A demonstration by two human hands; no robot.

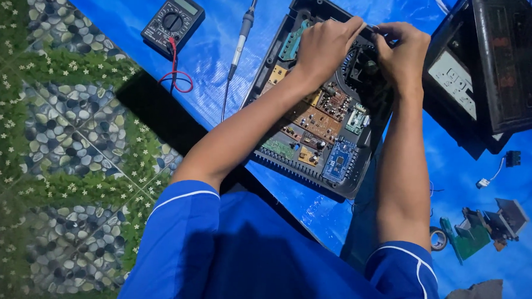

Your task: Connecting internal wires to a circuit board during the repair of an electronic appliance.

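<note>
Blue sleeves (227, 254) nearest the camera, both forearms reaching out over the open device chassis (321, 92), which lies on a blue tarp (234, 42) on the floor. Left hand (327, 44) and right hand (402, 51) are together at the chassis's far edge, fingers pinched on something small between them; can't tell what, it's hidden by the fingers.

Judgement: grip is fine work, so keep wrists lifted off the circuit boards (314, 122) under the forearms, and pull straight, not sideways, near the dark round part beside the right hand.

Room: left of the chassis, a soldering iron (241, 39) lies close alongside, multimeter (173, 19) with red lead beyond it. Right of the chassis, a dark cover panel (499, 63) sits just beside it, tight on that side. Loose parts (481, 228) and a tape roll (437, 238) lie near the right elbow. Tarp edge meets the pebble-pattern floor (60, 130) well left of the chassis.
</note>
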